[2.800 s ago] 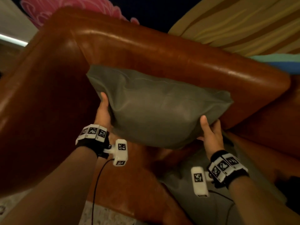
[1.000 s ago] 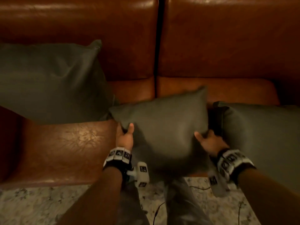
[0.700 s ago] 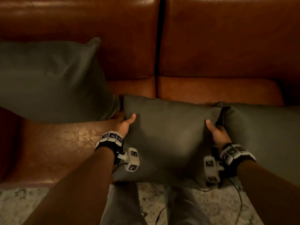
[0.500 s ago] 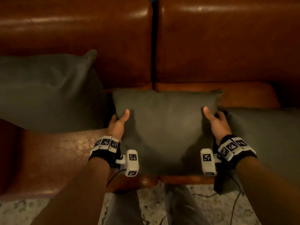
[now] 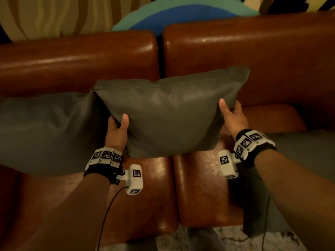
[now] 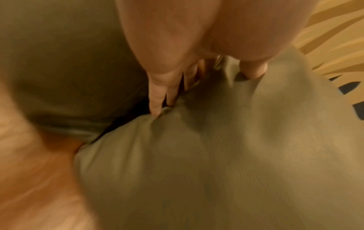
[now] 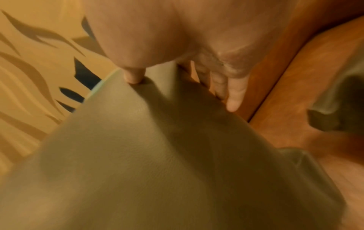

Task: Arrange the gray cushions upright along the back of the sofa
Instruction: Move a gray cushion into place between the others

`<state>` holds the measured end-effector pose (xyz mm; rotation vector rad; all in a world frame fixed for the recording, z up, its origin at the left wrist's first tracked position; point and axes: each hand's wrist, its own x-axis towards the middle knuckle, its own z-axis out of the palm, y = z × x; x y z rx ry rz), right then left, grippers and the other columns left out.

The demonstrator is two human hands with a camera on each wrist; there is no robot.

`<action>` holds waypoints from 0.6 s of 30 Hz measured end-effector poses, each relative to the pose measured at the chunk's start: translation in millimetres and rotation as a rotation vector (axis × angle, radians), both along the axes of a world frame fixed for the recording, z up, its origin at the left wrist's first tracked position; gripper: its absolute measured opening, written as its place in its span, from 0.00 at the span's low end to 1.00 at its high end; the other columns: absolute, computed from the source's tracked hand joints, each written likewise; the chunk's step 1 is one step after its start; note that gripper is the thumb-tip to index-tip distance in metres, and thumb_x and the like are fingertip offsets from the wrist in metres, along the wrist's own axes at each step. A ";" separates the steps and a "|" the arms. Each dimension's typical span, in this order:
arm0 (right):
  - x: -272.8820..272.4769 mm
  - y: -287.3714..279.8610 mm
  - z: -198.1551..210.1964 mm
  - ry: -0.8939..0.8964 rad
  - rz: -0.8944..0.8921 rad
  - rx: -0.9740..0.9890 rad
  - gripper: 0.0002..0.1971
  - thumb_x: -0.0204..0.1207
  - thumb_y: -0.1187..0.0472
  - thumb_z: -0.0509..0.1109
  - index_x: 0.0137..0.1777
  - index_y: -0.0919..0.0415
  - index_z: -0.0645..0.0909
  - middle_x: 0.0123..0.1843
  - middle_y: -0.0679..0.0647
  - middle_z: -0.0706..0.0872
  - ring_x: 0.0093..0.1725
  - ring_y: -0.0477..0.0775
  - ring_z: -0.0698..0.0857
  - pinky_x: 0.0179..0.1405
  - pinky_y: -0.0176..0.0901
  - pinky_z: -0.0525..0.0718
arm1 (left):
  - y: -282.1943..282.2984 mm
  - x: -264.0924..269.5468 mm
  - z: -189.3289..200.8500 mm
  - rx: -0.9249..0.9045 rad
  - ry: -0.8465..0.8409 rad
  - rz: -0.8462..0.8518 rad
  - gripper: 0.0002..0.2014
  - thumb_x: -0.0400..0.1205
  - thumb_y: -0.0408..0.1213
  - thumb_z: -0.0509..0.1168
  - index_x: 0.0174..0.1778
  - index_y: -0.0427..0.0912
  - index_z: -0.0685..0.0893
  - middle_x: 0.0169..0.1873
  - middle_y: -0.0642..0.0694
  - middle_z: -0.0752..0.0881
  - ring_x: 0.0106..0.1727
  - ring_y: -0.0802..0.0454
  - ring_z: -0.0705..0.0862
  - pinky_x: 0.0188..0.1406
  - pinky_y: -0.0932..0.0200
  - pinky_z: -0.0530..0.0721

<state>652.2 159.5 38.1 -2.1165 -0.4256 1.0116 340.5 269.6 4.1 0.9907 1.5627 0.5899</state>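
Note:
I hold a gray cushion [image 5: 170,113] off the seat, in front of the brown leather sofa back [image 5: 253,51], its top edge tilted up to the right. My left hand [image 5: 118,124] grips its left edge, thumb on the front and fingers [image 6: 157,99] behind. At the right edge my right hand [image 5: 230,109] grips the same way, thumb on the front of the held cushion [image 7: 157,155]. A second gray cushion [image 5: 45,131] leans upright against the back at the left. A third gray cushion [image 5: 299,151] lies flat on the seat at the right.
Bare brown seat cushions [image 5: 199,187] lie under the held cushion, split by a seam in the middle. A striped and blue patterned surface [image 5: 163,15] shows behind the sofa. Speckled floor [image 5: 217,240] runs along the front edge. Cables hang from both wrist cameras.
Both hands have lifted the middle cushion off the seat and raised it toward the sofa back. The head view has tilted up, so the sofa's top edge shows.

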 end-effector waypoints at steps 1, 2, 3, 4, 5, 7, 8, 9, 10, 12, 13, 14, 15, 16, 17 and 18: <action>-1.9 -10.2 0.1 -0.007 -0.015 0.017 0.33 0.75 0.34 0.64 0.79 0.42 0.65 0.75 0.53 0.79 0.73 0.61 0.78 0.71 0.50 0.74 | -5.4 -0.7 -4.8 0.024 0.002 0.034 0.36 0.68 0.69 0.62 0.74 0.69 0.67 0.79 0.50 0.75 0.78 0.41 0.75 0.76 0.32 0.75; -4.5 -22.8 -2.1 0.000 -0.041 0.029 0.31 0.73 0.33 0.66 0.75 0.39 0.68 0.71 0.51 0.81 0.70 0.59 0.81 0.71 0.52 0.76 | -15.2 -2.4 -9.2 0.039 0.018 0.087 0.34 0.68 0.69 0.62 0.72 0.66 0.71 0.77 0.47 0.77 0.75 0.41 0.77 0.75 0.32 0.76; -6.0 -38.1 -7.1 0.014 -0.065 0.033 0.29 0.68 0.31 0.68 0.69 0.34 0.73 0.66 0.49 0.83 0.67 0.58 0.83 0.70 0.56 0.79 | -27.7 -2.8 -12.6 0.054 0.041 0.152 0.30 0.68 0.69 0.63 0.67 0.64 0.77 0.72 0.44 0.81 0.72 0.39 0.81 0.73 0.32 0.79; -5.3 -56.1 -17.2 0.030 -0.081 0.027 0.24 0.62 0.28 0.71 0.59 0.29 0.78 0.61 0.47 0.85 0.64 0.57 0.85 0.68 0.60 0.82 | -42.2 -4.4 -17.9 0.047 0.098 0.197 0.24 0.70 0.68 0.63 0.58 0.62 0.81 0.66 0.41 0.85 0.67 0.37 0.83 0.70 0.32 0.81; -3.1 -76.9 -30.1 0.051 -0.078 0.002 0.19 0.58 0.28 0.73 0.50 0.28 0.81 0.56 0.46 0.88 0.59 0.57 0.88 0.64 0.64 0.85 | -58.0 -4.0 -23.0 0.021 0.178 0.187 0.19 0.73 0.65 0.63 0.53 0.59 0.83 0.61 0.38 0.87 0.64 0.35 0.85 0.68 0.34 0.82; 2.1 -125.0 -59.4 0.098 -0.015 -0.080 0.07 0.63 0.40 0.75 0.41 0.34 0.85 0.46 0.48 0.90 0.50 0.58 0.90 0.57 0.67 0.87 | -91.2 3.9 -33.0 -0.154 0.327 -0.011 0.15 0.82 0.47 0.64 0.60 0.44 0.85 0.58 0.33 0.86 0.65 0.30 0.83 0.65 0.43 0.81; 1.7 -148.6 -66.3 0.121 0.007 -0.127 0.03 0.66 0.46 0.74 0.40 0.36 0.86 0.44 0.50 0.91 0.48 0.59 0.90 0.56 0.65 0.88 | -107.2 13.3 -38.3 -0.257 0.365 -0.152 0.16 0.84 0.39 0.64 0.65 0.37 0.83 0.62 0.31 0.86 0.67 0.30 0.82 0.66 0.47 0.80; 1.3 -170.7 -68.6 0.148 0.002 -0.155 0.04 0.69 0.51 0.73 0.40 0.38 0.87 0.44 0.50 0.91 0.47 0.60 0.90 0.52 0.61 0.89 | -122.4 26.9 -44.6 -0.310 0.401 -0.313 0.16 0.84 0.34 0.64 0.67 0.34 0.83 0.64 0.30 0.85 0.68 0.30 0.82 0.67 0.50 0.80; 1.7 -192.3 -69.7 0.188 -0.021 -0.180 0.07 0.73 0.56 0.72 0.40 0.41 0.87 0.43 0.51 0.91 0.45 0.59 0.90 0.46 0.56 0.87 | -135.1 45.4 -48.0 -0.314 0.423 -0.478 0.14 0.84 0.35 0.64 0.64 0.36 0.85 0.65 0.31 0.85 0.68 0.31 0.83 0.69 0.49 0.80; 8.1 -231.9 -68.0 0.286 -0.096 -0.212 0.10 0.79 0.64 0.69 0.39 0.50 0.85 0.40 0.53 0.88 0.37 0.55 0.85 0.35 0.44 0.81 | -151.4 92.6 -48.0 -0.230 0.468 -0.768 0.07 0.82 0.42 0.66 0.49 0.48 0.88 0.60 0.37 0.88 0.64 0.37 0.85 0.69 0.45 0.82; 14.6 -251.4 -67.9 0.326 -0.124 -0.232 0.11 0.80 0.67 0.67 0.39 0.52 0.83 0.39 0.55 0.86 0.35 0.53 0.84 0.32 0.40 0.78 | -156.7 122.7 -42.7 -0.171 0.475 -0.881 0.06 0.81 0.44 0.66 0.46 0.50 0.87 0.58 0.41 0.89 0.62 0.41 0.85 0.68 0.46 0.82; 22.1 -270.2 -66.6 0.332 -0.149 -0.258 0.11 0.80 0.67 0.67 0.39 0.54 0.82 0.40 0.57 0.87 0.34 0.53 0.84 0.30 0.39 0.78 | -160.0 152.3 -40.6 -0.122 0.481 -0.973 0.06 0.81 0.44 0.66 0.47 0.49 0.87 0.56 0.45 0.89 0.61 0.45 0.85 0.67 0.47 0.82; 30.4 -290.3 -66.5 0.314 -0.210 -0.269 0.11 0.80 0.67 0.67 0.39 0.54 0.83 0.41 0.61 0.88 0.34 0.54 0.85 0.32 0.41 0.81 | -164.1 184.3 -35.3 -0.063 0.496 -1.051 0.06 0.81 0.42 0.66 0.49 0.48 0.87 0.55 0.45 0.89 0.60 0.44 0.85 0.66 0.48 0.83; 39.4 -309.1 -66.2 0.246 -0.293 -0.307 0.11 0.80 0.65 0.67 0.37 0.54 0.84 0.43 0.64 0.90 0.35 0.57 0.86 0.36 0.45 0.84 | -167.5 216.2 -32.7 -0.003 0.501 -1.120 0.07 0.82 0.42 0.65 0.52 0.48 0.86 0.56 0.43 0.90 0.61 0.41 0.85 0.65 0.48 0.83; 49.1 -326.9 -66.3 0.133 -0.396 -0.349 0.11 0.80 0.62 0.68 0.36 0.54 0.84 0.43 0.65 0.90 0.37 0.60 0.87 0.41 0.50 0.85 | -170.5 247.9 -28.4 0.057 0.504 -1.182 0.09 0.82 0.41 0.65 0.56 0.47 0.85 0.59 0.41 0.88 0.63 0.39 0.84 0.66 0.48 0.82; 61.5 -343.4 -63.8 0.016 -0.506 -0.411 0.10 0.80 0.58 0.68 0.36 0.56 0.84 0.43 0.65 0.90 0.41 0.63 0.86 0.46 0.52 0.84 | -172.6 279.3 -28.3 0.131 0.508 -1.228 0.12 0.83 0.42 0.65 0.61 0.45 0.83 0.63 0.40 0.86 0.67 0.38 0.81 0.68 0.48 0.80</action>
